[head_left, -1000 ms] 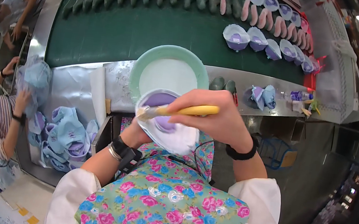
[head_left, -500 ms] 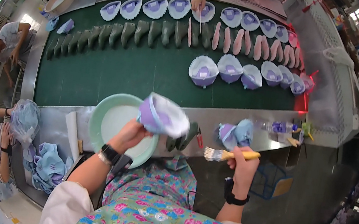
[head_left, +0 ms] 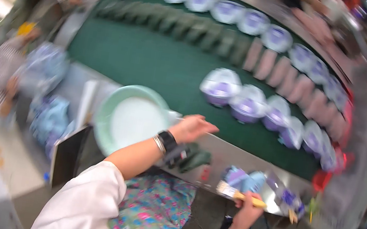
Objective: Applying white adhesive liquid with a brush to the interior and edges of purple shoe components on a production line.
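My left hand [head_left: 193, 128] is empty with its fingers stretched out, over the bench edge beside the green belt [head_left: 153, 62]. The nearest purple and white shoe upper [head_left: 220, 88] lies on the belt just beyond it, at the left end of the near row. In my right hand [head_left: 248, 210] is a paintbrush [head_left: 251, 200] with a yellow handle, its pale bristles pointing left. Behind the brush, folded blue and purple shoe uppers [head_left: 253, 182] lie on the metal bench. Left of my left hand stands a mint green basin [head_left: 106, 115] holding white liquid.
Dark green shoe lasts [head_left: 195, 160] lie at the bench edge. Across the belt run rows of blurred lasts [head_left: 196, 28], pink insoles [head_left: 265, 64] and more uppers [head_left: 253, 21]. A plastic bottle [head_left: 289, 196] lies at right. A co-worker in stripes [head_left: 7, 64] is at left.
The upper in my left hand has been let go onto the belt, and that hand has moved right, opened. The brush is lower. The whole view has swung and tilted.
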{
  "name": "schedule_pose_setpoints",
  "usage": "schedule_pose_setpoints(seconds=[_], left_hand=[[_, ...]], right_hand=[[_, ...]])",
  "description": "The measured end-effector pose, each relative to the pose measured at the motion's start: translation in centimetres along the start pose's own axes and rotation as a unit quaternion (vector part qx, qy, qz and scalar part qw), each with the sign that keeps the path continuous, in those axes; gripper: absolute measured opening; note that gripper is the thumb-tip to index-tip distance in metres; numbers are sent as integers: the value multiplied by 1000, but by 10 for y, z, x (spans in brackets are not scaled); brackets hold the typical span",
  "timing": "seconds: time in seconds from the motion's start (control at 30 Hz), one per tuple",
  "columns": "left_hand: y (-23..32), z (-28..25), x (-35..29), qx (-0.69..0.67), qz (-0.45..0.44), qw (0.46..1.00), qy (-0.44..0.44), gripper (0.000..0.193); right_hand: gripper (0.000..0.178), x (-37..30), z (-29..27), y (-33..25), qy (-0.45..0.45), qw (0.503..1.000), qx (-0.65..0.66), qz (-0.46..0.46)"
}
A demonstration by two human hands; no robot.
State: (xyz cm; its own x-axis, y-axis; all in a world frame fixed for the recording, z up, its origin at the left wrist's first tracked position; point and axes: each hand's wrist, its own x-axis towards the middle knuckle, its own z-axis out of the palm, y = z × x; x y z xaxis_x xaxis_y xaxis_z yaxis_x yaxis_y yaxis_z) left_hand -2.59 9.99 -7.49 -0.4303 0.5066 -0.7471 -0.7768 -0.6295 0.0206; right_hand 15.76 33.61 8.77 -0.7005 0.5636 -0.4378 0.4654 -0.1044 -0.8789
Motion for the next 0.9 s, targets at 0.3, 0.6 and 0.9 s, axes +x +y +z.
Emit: schedule_pose_setpoints(seconds=[0.3, 0.6, 0.9], left_hand=[[133, -195, -386, 714, 394, 377, 439, 34], [218, -415, -460, 720, 216, 250, 611, 69], [287, -311, -476, 379, 575, 672, 274, 34]], right_hand=[[25, -20, 68, -38, -115, 984, -25, -134], [25, -119, 206, -47, -163, 977, -98, -93], [17, -185, 286, -54, -227, 923, -207, -232]])
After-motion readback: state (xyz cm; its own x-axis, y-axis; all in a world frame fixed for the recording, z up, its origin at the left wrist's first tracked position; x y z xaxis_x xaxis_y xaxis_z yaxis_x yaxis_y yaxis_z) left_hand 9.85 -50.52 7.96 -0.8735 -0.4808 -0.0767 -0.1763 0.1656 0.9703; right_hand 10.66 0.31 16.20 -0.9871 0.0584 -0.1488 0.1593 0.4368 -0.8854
